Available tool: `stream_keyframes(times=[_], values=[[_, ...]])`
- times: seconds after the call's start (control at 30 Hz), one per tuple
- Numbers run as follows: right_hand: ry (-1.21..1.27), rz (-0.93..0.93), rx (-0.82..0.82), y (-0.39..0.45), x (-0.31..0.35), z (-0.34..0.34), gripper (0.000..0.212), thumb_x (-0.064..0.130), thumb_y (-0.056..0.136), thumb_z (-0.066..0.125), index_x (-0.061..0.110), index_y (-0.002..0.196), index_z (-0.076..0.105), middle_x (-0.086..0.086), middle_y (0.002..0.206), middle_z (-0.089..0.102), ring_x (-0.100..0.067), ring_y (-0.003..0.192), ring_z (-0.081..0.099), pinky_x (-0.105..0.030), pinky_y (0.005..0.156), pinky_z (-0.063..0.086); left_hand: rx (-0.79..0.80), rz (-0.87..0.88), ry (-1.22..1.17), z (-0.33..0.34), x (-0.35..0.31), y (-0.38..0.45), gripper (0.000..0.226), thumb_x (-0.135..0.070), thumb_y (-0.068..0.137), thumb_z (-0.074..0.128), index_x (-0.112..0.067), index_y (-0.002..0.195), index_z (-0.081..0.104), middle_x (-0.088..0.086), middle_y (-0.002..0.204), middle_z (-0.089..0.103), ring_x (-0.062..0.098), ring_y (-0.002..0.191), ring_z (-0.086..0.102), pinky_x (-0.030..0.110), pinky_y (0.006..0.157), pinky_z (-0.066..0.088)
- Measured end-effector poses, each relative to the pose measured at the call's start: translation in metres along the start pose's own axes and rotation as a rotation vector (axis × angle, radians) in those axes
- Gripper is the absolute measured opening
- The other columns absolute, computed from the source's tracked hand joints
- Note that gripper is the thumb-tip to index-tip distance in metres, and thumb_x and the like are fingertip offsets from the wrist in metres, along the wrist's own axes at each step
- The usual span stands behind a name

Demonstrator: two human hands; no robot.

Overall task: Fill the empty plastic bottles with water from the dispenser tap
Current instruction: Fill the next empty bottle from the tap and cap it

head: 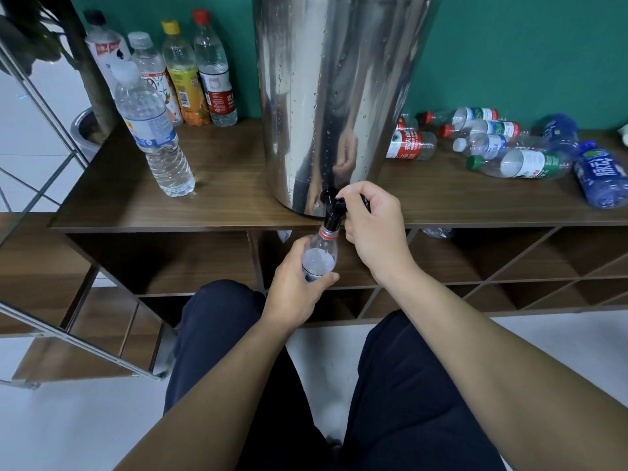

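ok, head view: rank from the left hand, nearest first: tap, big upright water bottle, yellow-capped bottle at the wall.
1. tap, just above the left hand
2. big upright water bottle, left on the shelf
3. yellow-capped bottle, back-left by the wall

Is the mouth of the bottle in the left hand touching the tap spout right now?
Touching. In the head view the bottle, gripped by the left hand, has its red-ringed neck butted against the black tap spout with no gap showing. The right hand holds the tap lever.

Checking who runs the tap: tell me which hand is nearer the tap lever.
Right. The right hand grips the tap lever itself; the left hand is below it, holding the bottle under the spout.
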State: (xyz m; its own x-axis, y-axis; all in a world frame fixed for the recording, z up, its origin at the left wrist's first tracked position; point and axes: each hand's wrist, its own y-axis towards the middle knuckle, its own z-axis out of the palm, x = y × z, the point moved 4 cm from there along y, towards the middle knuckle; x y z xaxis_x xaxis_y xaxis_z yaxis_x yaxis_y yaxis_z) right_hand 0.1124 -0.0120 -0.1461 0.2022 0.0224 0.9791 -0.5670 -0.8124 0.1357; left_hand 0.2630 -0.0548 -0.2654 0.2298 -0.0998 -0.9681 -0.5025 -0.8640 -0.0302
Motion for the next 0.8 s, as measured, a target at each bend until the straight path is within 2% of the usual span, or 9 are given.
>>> stream_keyframes(times=[0.37,0.5,0.8], values=[[0.007,-0.009,0.002,-0.0005,-0.0001,0.0002,0.025,0.023,0.109,0.057,0.028,0.094,0.076,0.025,0.067,0.059,0.001,0.068,0.052,-0.023,0.069,0.038,0.010,-0.003,-0.007,-0.0007,-0.0009,-0.0016,0.067,-0.031,0.088,0.093,-0.055,0.139,0.055,-0.019,0.124,0.071,0.013,0.116,0.072,0.058,0.102,0.064],[0.005,-0.016,0.000,0.0002,-0.0004,-0.0001,0.024,0.023,0.110,0.057,0.027,0.096,0.076,0.026,0.066,0.059,0.001,0.069,0.051,-0.022,0.068,0.039,-0.001,0.020,0.030,-0.0012,-0.0019,-0.0017,0.068,-0.030,0.090,0.093,-0.053,0.139,0.053,-0.021,0.124,0.071,0.004,0.118,0.069,0.048,0.107,0.061],[-0.002,-0.008,0.003,-0.0002,-0.0010,0.0006,0.023,0.024,0.110,0.057,0.028,0.097,0.076,0.025,0.068,0.061,0.000,0.070,0.053,-0.024,0.069,0.041,0.015,0.014,0.042,-0.0010,-0.0020,-0.0020,0.073,-0.029,0.091,0.093,-0.049,0.146,0.049,-0.023,0.131,0.068,-0.001,0.125,0.064,0.040,0.112,0.058]])
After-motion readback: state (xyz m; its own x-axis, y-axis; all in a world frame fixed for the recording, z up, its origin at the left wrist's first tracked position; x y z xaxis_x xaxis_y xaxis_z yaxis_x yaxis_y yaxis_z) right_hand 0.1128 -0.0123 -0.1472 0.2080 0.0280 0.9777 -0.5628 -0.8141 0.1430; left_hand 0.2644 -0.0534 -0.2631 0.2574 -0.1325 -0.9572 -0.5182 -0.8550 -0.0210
